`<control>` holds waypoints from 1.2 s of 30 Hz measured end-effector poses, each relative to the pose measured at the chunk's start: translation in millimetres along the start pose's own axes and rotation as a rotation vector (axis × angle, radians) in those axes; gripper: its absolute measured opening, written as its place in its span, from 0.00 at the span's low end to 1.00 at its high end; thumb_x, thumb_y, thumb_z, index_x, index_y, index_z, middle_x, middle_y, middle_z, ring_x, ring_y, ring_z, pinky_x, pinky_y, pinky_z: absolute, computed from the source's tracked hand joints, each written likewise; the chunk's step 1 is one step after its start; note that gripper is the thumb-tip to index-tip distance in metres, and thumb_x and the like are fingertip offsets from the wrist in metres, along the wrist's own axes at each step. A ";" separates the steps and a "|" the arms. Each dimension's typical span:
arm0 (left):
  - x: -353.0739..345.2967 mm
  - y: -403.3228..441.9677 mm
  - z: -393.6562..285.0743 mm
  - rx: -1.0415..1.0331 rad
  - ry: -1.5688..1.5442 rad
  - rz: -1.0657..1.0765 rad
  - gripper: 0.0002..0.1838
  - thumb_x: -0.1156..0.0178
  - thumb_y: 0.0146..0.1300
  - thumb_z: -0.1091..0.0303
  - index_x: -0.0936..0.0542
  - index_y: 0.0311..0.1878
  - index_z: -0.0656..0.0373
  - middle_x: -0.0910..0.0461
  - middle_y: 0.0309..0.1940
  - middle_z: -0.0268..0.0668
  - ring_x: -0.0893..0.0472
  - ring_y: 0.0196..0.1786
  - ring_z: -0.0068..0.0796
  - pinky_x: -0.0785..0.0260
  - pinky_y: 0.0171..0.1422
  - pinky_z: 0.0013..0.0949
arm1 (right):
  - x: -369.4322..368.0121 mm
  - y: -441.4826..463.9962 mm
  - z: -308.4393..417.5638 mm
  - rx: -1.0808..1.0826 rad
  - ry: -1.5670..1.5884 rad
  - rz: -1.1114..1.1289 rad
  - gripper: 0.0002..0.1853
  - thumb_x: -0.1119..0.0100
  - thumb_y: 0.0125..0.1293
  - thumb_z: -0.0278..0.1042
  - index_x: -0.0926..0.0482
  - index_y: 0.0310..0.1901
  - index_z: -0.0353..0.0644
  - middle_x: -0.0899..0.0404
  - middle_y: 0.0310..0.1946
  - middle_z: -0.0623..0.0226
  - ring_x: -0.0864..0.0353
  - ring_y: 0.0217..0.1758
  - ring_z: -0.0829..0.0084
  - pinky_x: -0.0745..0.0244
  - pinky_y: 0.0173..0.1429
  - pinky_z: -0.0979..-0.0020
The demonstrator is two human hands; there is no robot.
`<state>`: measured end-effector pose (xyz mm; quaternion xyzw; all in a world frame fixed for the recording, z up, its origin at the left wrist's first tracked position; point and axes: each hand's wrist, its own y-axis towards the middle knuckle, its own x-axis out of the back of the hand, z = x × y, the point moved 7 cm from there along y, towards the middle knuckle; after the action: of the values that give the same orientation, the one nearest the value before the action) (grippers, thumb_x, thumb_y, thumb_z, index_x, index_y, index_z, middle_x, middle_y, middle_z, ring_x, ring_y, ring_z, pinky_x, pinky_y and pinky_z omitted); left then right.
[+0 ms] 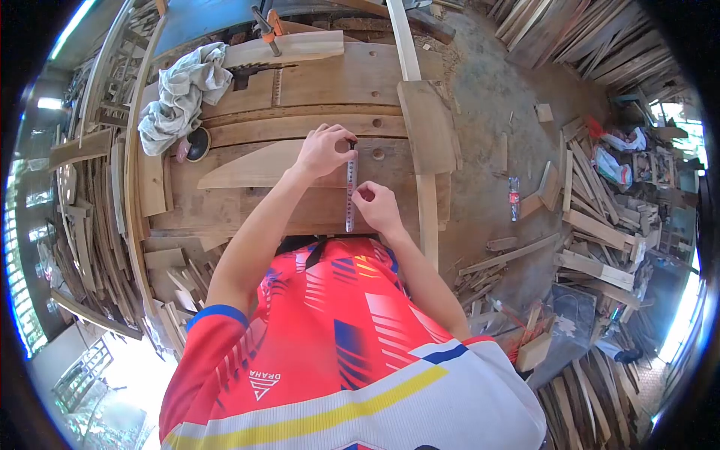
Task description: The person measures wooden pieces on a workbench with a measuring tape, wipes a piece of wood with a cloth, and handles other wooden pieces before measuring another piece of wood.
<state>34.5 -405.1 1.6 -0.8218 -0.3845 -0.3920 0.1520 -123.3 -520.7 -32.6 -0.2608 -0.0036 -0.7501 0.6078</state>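
A silvery measuring strip (350, 196) with printed marks runs from the workbench (300, 217) toward my body, crossing the right end of a pale, tapered board (255, 166). My left hand (324, 152) is closed at the strip's far end, thumb and fingers pinching beside a small dark piece (352, 144) whose kind I cannot make out. Lower down, my right hand (380, 208) has its thumb and forefinger curled together against the strip's right edge. Part of the pale board is hidden under my left hand and wrist.
A crumpled cloth (180, 94) and a round dark-rimmed object (198, 144) lie at the bench's left. An orange clamp (268, 30) stands at the back. A wooden block (429, 127) rests over a long batten (427, 225). A bottle (514, 199) and scrap wood (600, 232) are at right.
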 end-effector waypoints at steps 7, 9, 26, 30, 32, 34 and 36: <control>30.4 -14.5 -17.3 -0.006 -0.018 -0.127 0.17 0.27 0.64 0.56 0.13 0.51 0.54 0.14 0.52 0.40 0.18 0.59 0.46 0.29 0.69 0.49 | 10.2 -6.9 31.8 0.115 0.024 -0.049 0.09 0.30 0.67 0.33 0.15 0.37 0.34 0.16 0.26 0.60 0.19 0.27 0.69 0.23 0.37 0.67; 57.1 -31.4 -8.0 0.123 -0.129 -0.188 0.16 0.27 0.64 0.57 0.13 0.50 0.54 0.14 0.50 0.39 0.17 0.56 0.45 0.26 0.66 0.48 | 10.3 -7.6 44.3 0.188 0.012 -0.070 0.08 0.30 0.67 0.31 0.16 0.36 0.35 0.16 0.28 0.61 0.20 0.28 0.70 0.24 0.37 0.67; 178.4 -269.1 170.5 0.729 -0.435 -0.703 0.13 0.27 0.66 0.63 0.08 0.51 0.56 0.10 0.45 0.37 0.13 0.44 0.30 0.20 0.53 0.34 | -202.2 28.4 181.6 0.508 -0.315 0.362 0.07 0.30 0.67 0.36 0.14 0.36 0.42 0.14 0.35 0.58 0.15 0.42 0.54 0.20 0.48 0.56; 210.6 -216.8 167.0 0.499 -0.223 -0.507 0.12 0.28 0.64 0.66 0.08 0.50 0.54 0.13 0.47 0.37 0.15 0.51 0.36 0.21 0.58 0.38 | -220.0 8.5 177.5 0.309 -0.290 0.334 0.08 0.30 0.66 0.37 0.13 0.37 0.41 0.14 0.33 0.58 0.13 0.37 0.56 0.18 0.44 0.59; 209.2 -175.0 162.3 0.307 -0.173 -0.387 0.11 0.28 0.63 0.64 0.08 0.48 0.53 0.13 0.45 0.37 0.17 0.53 0.39 0.22 0.60 0.39 | -218.5 5.4 155.1 0.246 -0.246 0.237 0.10 0.30 0.67 0.38 0.12 0.39 0.39 0.13 0.32 0.58 0.12 0.34 0.62 0.18 0.42 0.63; 192.6 -129.7 152.9 0.185 -0.199 -0.215 0.10 0.29 0.63 0.62 0.08 0.45 0.53 0.14 0.44 0.37 0.17 0.55 0.42 0.24 0.62 0.43 | -211.0 -0.6 140.0 0.121 -0.155 0.128 0.12 0.30 0.69 0.39 0.12 0.40 0.37 0.12 0.31 0.58 0.12 0.33 0.64 0.18 0.42 0.64; 167.6 -89.7 140.8 -0.016 -0.198 -0.128 0.09 0.28 0.63 0.62 0.08 0.44 0.52 0.13 0.45 0.37 0.17 0.55 0.43 0.24 0.64 0.45 | -192.8 -0.7 129.8 0.005 -0.126 0.019 0.13 0.31 0.70 0.39 0.11 0.41 0.36 0.11 0.31 0.57 0.11 0.33 0.65 0.18 0.43 0.65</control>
<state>108.0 -182.5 33.5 -0.8315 -0.4461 -0.3210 0.0812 -49.6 -303.3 3.5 -0.3060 -0.0415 -0.7264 0.6140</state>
